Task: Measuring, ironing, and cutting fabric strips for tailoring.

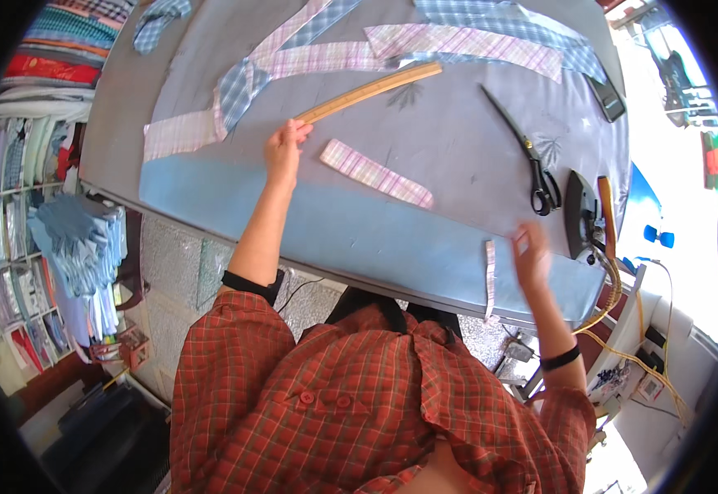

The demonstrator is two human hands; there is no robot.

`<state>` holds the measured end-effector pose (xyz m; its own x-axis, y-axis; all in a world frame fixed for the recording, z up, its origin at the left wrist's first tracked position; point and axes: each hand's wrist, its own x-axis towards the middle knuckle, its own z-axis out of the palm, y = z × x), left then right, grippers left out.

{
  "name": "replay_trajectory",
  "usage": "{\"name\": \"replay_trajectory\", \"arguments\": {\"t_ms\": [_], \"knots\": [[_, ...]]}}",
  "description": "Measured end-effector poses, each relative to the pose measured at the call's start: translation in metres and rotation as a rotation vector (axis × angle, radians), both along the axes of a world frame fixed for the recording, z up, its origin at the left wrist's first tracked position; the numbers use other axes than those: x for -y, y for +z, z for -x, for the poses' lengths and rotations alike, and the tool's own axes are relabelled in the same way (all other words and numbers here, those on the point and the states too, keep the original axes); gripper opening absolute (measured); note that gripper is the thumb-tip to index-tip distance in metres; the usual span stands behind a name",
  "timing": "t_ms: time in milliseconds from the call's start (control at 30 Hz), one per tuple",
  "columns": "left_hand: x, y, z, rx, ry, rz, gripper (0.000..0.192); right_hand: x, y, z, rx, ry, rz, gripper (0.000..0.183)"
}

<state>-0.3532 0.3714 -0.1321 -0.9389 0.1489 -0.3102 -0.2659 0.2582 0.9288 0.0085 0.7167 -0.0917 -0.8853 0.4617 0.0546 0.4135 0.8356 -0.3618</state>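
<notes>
My left hand (284,148) grips the near end of a wooden ruler (371,94) that points up and right over the cloth-covered table. Just below the ruler lies a pink plaid fabric strip (377,173) with a rounded end. My right hand (530,250), blurred, is over the table's near right part; whether its fingers hold anything cannot be told. To its left lies a narrow plaid strip (490,275). Black-handled scissors (529,148) rest above my right hand, blades pointing up and left. Pink and blue plaid fabric pieces (464,46) lie along the far side.
An iron (578,213) stands at the table's right edge, its cord and hose running down beside it. A dark phone-like object (607,99) lies at the far right. Shelves of folded cloth (56,68) and hanging blue garments (81,247) are on the left. The table's near edge (204,233) faces me.
</notes>
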Motion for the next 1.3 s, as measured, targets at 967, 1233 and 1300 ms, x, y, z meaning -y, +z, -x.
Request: {"name": "replay_trajectory", "arguments": {"t_ms": [967,1233,1300], "knots": [[-0.091,0.016,-0.097,-0.805,-1.041,0.716,0.086,-0.265,-0.079,0.264,-0.319,-0.780,0.275,0.054],[-0.092,0.036,-0.070,-0.680,-1.010,0.456,0.076,-0.312,-0.090,0.278,-0.334,-0.707,0.343,0.039],[-0.096,0.033,-0.030,-0.750,-0.872,0.468,0.062,-0.315,-0.086,0.274,-0.575,-0.826,0.770,0.021]]}}
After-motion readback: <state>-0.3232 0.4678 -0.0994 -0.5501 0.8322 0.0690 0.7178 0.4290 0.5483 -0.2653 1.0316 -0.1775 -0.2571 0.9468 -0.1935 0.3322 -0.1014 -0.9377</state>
